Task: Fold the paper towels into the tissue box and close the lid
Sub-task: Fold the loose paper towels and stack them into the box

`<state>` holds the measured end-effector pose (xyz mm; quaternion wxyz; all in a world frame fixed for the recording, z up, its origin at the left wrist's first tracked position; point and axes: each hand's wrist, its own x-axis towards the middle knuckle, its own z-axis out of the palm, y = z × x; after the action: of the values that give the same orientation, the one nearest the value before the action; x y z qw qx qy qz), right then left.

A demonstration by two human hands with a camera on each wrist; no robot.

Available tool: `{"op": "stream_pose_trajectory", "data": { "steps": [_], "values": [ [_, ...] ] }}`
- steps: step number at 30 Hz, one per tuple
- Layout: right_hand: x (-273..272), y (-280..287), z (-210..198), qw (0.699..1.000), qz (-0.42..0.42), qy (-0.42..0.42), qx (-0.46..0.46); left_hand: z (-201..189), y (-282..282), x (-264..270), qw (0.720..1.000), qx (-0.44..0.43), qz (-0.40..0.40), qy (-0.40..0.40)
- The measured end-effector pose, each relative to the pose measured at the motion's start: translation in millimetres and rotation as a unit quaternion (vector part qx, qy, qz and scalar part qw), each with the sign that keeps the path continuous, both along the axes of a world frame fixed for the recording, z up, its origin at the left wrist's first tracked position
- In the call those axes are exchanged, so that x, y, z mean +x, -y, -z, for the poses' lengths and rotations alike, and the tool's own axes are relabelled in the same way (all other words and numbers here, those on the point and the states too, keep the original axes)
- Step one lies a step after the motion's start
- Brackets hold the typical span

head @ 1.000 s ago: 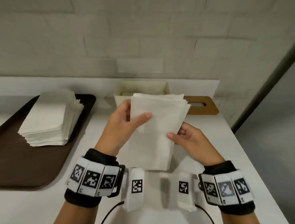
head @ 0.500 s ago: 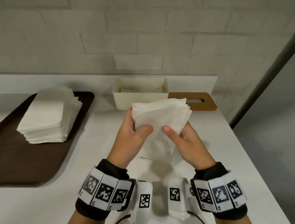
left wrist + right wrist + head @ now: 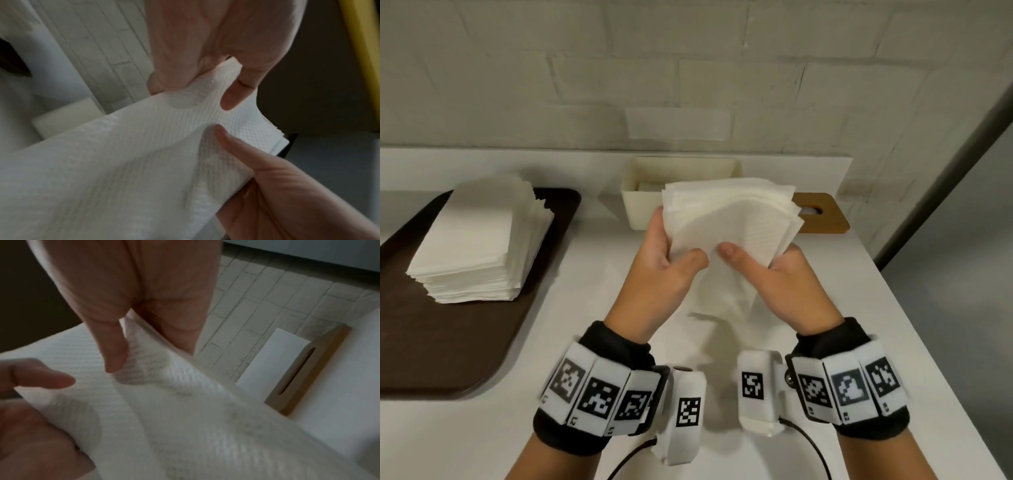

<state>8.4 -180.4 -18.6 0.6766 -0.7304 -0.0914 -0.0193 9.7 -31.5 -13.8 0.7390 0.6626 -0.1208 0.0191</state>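
Both hands hold a small bundle of white paper towels [image 3: 736,222] bent in the middle above the table, in front of the open cream tissue box [image 3: 640,209]. My left hand [image 3: 671,260] grips the bundle's left side, thumb on the front. My right hand [image 3: 763,270] grips the right side, thumb pressed beside the left thumb. The wrist views show each thumb on the embossed paper towels [image 3: 144,146] [image 3: 164,402]. The brown wooden lid [image 3: 825,216] with its slot lies flat to the right of the box; the right wrist view shows the lid [image 3: 304,374] too.
A tall stack of paper towels [image 3: 479,240] sits on a dark brown tray [image 3: 431,342] at the left. The white table [image 3: 722,445] ends at a brick wall behind the box and drops off at the right edge.
The hands have closed together and the bundle has bent over from hanging long to a curved fold. The thumbs now meet at the front.
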Motion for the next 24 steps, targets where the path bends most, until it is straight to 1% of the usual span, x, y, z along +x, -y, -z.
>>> {"op": "stream_pose_trajectory", "data": {
  "steps": [2,3,6,7,9,11,13,15,16,17,19,21,22,24],
  "values": [
    [0,2,0,1.0,-0.002,0.0,0.011,1,-4,3,1.0,-0.011,-0.001,-0.001],
    [2,3,4,1.0,-0.002,-0.013,-0.003,5,-6,4,1.0,-0.011,0.0,-0.011],
    [6,2,23,0.992,-0.014,-0.081,-0.098,20,-8,9,0.998,0.001,0.006,-0.063],
    [7,1,26,0.989,-0.015,-0.096,-0.114,25,-8,10,0.997,0.005,0.007,-0.073],
    [8,0,26,0.99,-0.012,-0.098,-0.105,33,-8,12,0.996,0.016,0.004,-0.088],
    [10,2,16,0.995,-0.01,-0.085,-0.052,39,-11,15,0.993,0.038,0.012,-0.107],
    [13,8,4,0.996,-0.017,-0.075,0.048,42,-14,16,0.986,0.091,0.036,-0.137],
    [16,16,-3,0.983,-0.008,-0.074,0.167,45,-19,15,0.977,0.136,0.048,-0.159],
    [18,22,-4,0.974,0.004,-0.075,0.215,48,-22,15,0.975,0.136,0.042,-0.171],
    [18,27,-3,0.966,0.019,-0.075,0.246,49,-25,15,0.976,0.116,0.034,-0.183],
    [15,37,3,0.96,0.054,-0.081,0.262,52,-33,15,0.978,0.039,0.021,-0.205],
    [10,49,12,0.961,0.08,-0.097,0.246,53,-38,17,0.974,-0.047,0.01,-0.223],
    [7,54,18,0.964,0.085,-0.109,0.228,54,-41,19,0.972,-0.07,0.005,-0.223],
    [4,61,30,0.972,0.086,-0.128,0.176,59,-47,24,0.975,-0.081,0.0,-0.208]
  ]
}}
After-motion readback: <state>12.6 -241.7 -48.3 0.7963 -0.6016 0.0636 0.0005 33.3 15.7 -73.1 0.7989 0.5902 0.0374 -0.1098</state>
